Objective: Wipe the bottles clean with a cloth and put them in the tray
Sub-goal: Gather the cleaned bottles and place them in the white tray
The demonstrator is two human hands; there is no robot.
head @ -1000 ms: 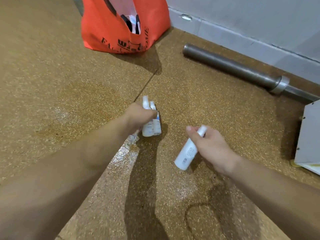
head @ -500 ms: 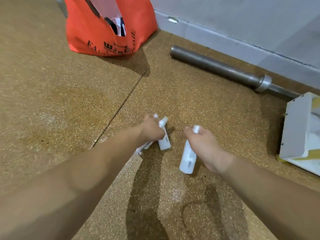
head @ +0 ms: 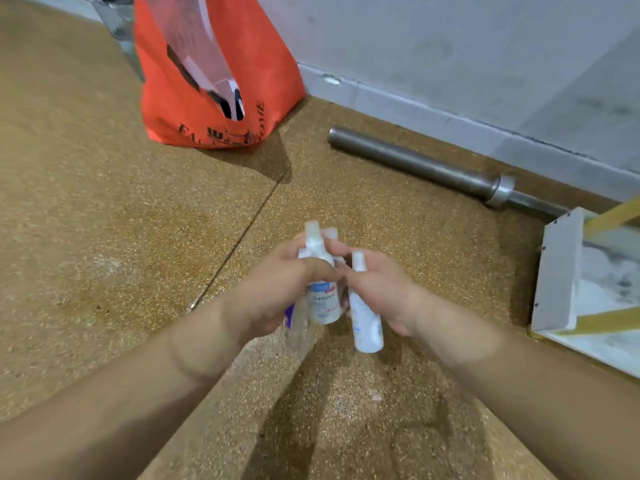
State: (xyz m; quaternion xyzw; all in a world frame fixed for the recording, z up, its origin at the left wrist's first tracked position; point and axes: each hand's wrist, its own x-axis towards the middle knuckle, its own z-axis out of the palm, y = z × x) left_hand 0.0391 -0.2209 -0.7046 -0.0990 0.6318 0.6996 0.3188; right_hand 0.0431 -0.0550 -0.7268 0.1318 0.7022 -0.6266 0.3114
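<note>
Fingers of left hand (head: 277,292) curl round a bunch of bottles (head: 323,299), caps pointing far, bases near. Right hand (head: 384,289) grips a single white bottle (head: 365,320), long axis likewise near-to-far; its fingertips reach to the bunch. Both hands close together above floor (head: 104,202). Tray (head: 557,271) lies to the right, nearer the right hand, well apart from the bottles. No cloth seen. Floor: brown, speckled, one seam running far. Orange bag (head: 207,109) far left; metal bar (head: 415,161) along grey wall (head: 450,46).
</note>
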